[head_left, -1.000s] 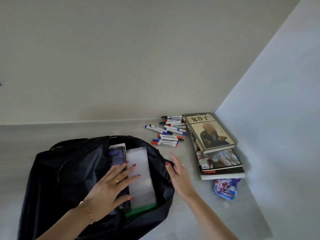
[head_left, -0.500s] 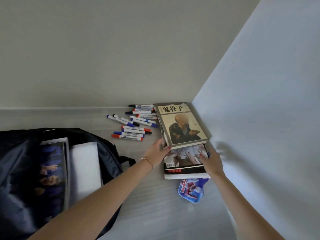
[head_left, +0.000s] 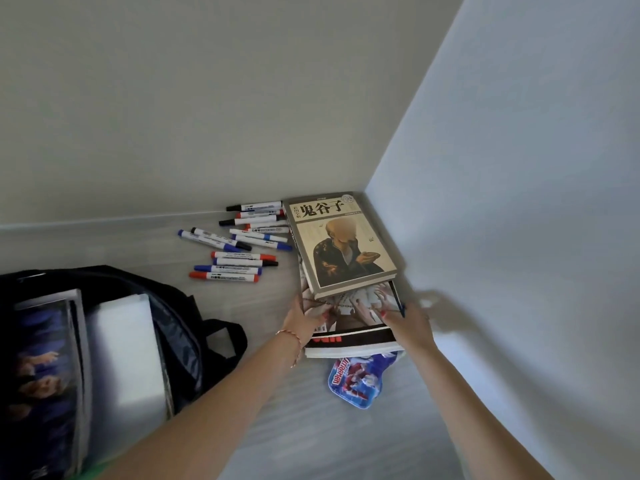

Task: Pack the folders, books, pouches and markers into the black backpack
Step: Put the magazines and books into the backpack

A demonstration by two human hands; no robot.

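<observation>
Two hands grip the book stack in the corner where the two walls meet. Left hand (head_left: 306,318) holds the left edge of the lower book (head_left: 349,327), fingers curled onto its cover; right hand (head_left: 407,323) holds the right edge of the same book, fingertips pinching the cover near a blue-tipped item that cannot be identified. A beaded bracelet (head_left: 292,341) sits on the left wrist. Upper book (head_left: 341,244), with a tan cover, large black characters and a seated figure, lies on the lower book, offset toward the rear wall and not touched by either hand. A blue and red pouch (head_left: 356,382) lies partly under the near edge of the stack, its printed face showing. Roughly a dozen markers (head_left: 239,244) with white barrels and blue, red or black caps lie scattered on the grey surface (head_left: 294,427), just left of the books and apart from both hands. Black backpack (head_left: 180,327) lies open at the left, well apart from the stack, one strap loop extending toward the left forearm. Inside its opening stand a dark-covered book (head_left: 41,368) and, beside it, a translucent white folder (head_left: 128,358).
</observation>
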